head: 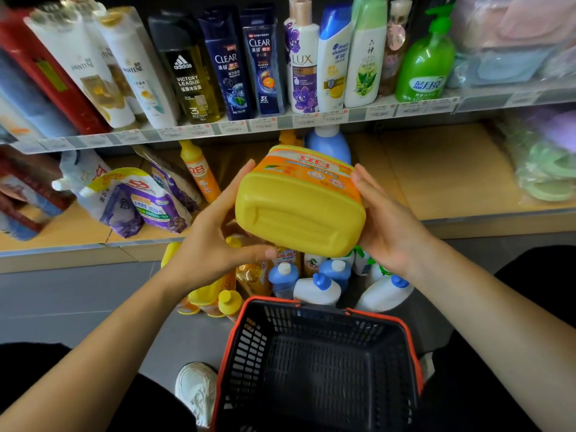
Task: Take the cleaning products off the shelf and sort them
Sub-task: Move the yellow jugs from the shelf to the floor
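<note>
Head view: I see large yellow plastic detergent jug (299,204), base toward me, grasped between left hand (208,247) and right hand (386,222), above floor before lower shelf (467,182). Step: carrying jug off shelf. Next, I judge: lower onto yellow bottles (215,299) left; blue-capped white bottles (318,288) crowd middle. Empty black mesh basket (314,363) near.

Near me sits a black basket (249,347) with an orange rim. My white shoe (196,391) is just left of it, on the grey floor (62,300). Far off, little price tags (230,126) run in a row. Brown cardboard (436,169) lies flat on the right. Past it are green rings in a clear bag (542,169) (too blurry to tell what they are). Above them are soft pink and blue packs (511,42).
</note>
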Available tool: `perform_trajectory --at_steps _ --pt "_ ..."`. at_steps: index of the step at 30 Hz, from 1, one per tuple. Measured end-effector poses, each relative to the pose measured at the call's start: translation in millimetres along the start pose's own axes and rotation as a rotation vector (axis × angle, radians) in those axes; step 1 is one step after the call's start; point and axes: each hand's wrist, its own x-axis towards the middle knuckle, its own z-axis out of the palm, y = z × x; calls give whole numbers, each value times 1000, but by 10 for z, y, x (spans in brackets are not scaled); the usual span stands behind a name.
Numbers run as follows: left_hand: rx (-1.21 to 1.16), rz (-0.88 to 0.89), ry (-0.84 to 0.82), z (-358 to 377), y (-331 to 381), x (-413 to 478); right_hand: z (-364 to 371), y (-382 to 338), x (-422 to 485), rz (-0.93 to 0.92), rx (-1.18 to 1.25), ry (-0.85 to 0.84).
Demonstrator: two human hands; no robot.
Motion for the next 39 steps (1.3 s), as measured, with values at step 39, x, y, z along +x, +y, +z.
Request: perform_trajectory --at_steps 39 --pt "350 -7 104 120 174 -44 192 387 -216 -1045 -1307 -399"
